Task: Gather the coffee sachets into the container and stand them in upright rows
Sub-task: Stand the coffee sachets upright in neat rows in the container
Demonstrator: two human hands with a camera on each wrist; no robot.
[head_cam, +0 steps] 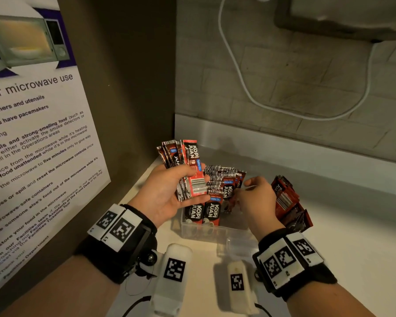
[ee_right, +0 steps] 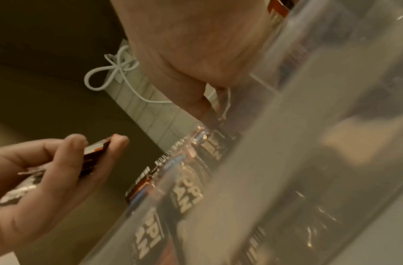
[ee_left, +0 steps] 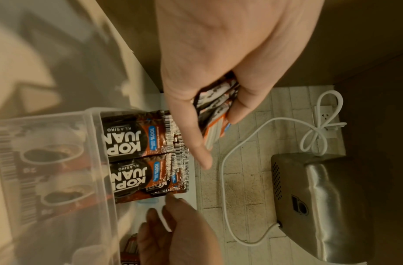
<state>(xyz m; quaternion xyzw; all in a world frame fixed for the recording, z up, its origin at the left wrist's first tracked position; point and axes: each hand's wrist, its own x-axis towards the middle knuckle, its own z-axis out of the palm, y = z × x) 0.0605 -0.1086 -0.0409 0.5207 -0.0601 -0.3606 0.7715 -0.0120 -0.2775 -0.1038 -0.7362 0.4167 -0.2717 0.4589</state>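
My left hand (head_cam: 199, 177) (ee_left: 214, 114) (ee_right: 82, 157) grips a fanned bunch of red-and-black coffee sachets (head_cam: 188, 163) (ee_left: 216, 100) (ee_right: 93, 156), held above the left end of a clear plastic container (head_cam: 215, 227) (ee_left: 98, 161) (ee_right: 286, 143). Several sachets (head_cam: 224, 188) (ee_left: 132, 143) (ee_right: 186, 190) stand upright in rows inside it. My right hand (head_cam: 241, 193) (ee_left: 166, 206) (ee_right: 211, 107) reaches into the container, and its fingertips touch the top edge of the standing sachets; I see nothing pinched. A loose pile of sachets (head_cam: 286, 200) lies just right of the container.
The container sits on a white counter (head_cam: 329, 236) in a corner. A wall panel with a microwave poster (head_cam: 32, 133) stands close on the left. On the tiled back wall (head_cam: 284, 88) hangs a white cable (head_cam: 238, 76) (ee_left: 223, 179) leading to a metal appliance (head_cam: 352, 17) (ee_left: 320, 197).
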